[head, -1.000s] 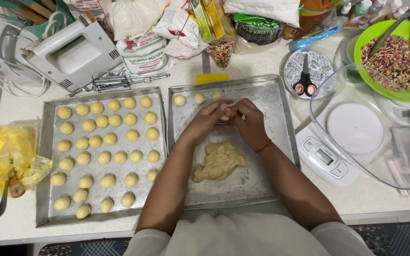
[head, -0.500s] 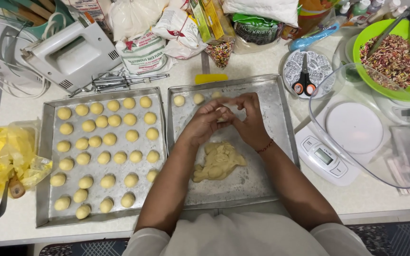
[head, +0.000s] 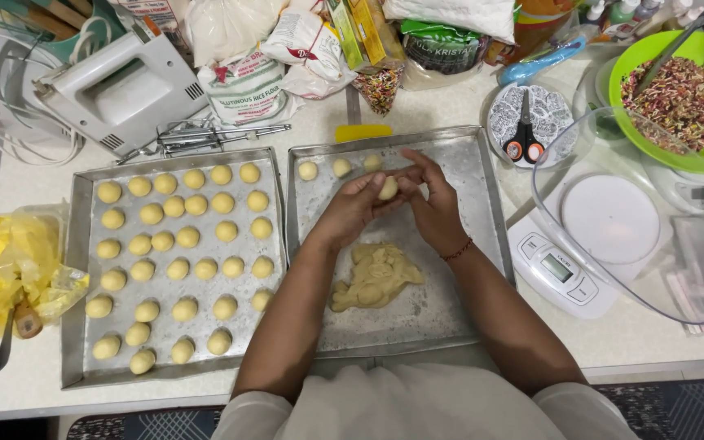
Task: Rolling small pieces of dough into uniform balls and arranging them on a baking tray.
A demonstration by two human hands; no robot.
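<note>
over the right-hand tray (head: 482, 163), left hand (head: 352, 208) and right hand (head: 433, 204) cupped narrow around a dough ball (head: 388, 188), dough lump (head: 372, 277) at six o'clock, three balls (head: 340, 168) at eleven

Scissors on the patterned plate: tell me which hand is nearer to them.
Right. The right hand is just left of the scissors; the left hand lies farther left, beyond the dough ball.

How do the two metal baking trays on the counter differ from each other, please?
The left tray is nearly filled with rows of small dough balls; the right tray has only three balls along its far edge. The right tray also carries a loose lump of dough, and the left hand and right hand hold a ball above it. Both are shallow rectangular metal trays.
</note>
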